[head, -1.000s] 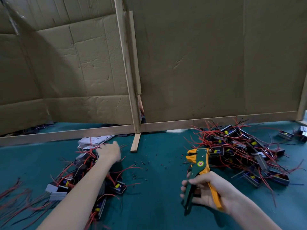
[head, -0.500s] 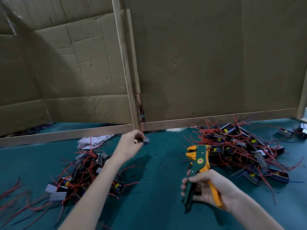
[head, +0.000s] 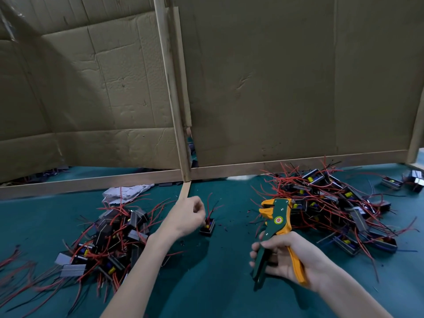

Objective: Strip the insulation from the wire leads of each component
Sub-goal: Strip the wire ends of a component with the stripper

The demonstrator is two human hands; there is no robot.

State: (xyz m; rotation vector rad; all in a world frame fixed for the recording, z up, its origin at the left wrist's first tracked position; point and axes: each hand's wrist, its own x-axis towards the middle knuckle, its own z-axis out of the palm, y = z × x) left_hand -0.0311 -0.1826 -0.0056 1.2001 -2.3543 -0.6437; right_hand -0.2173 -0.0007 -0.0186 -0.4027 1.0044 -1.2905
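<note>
Centre frame: left hand [head: 186,217] fingertips pinch small black box component with red wire leads [head: 207,227]. Lower right: right hand [head: 289,260], fingers curled round green-and-orange wire stripper [head: 277,221].

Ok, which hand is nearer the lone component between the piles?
Left. The left hand holds the component; the right hand, gripping the stripper, is off to its right.

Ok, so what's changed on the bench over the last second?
The left hand came off the left pile, taking one component with it, and moved right toward the middle, nearer the wire stripper. The right hand kept gripping the tool's handles, and the right pile stayed put.
</note>
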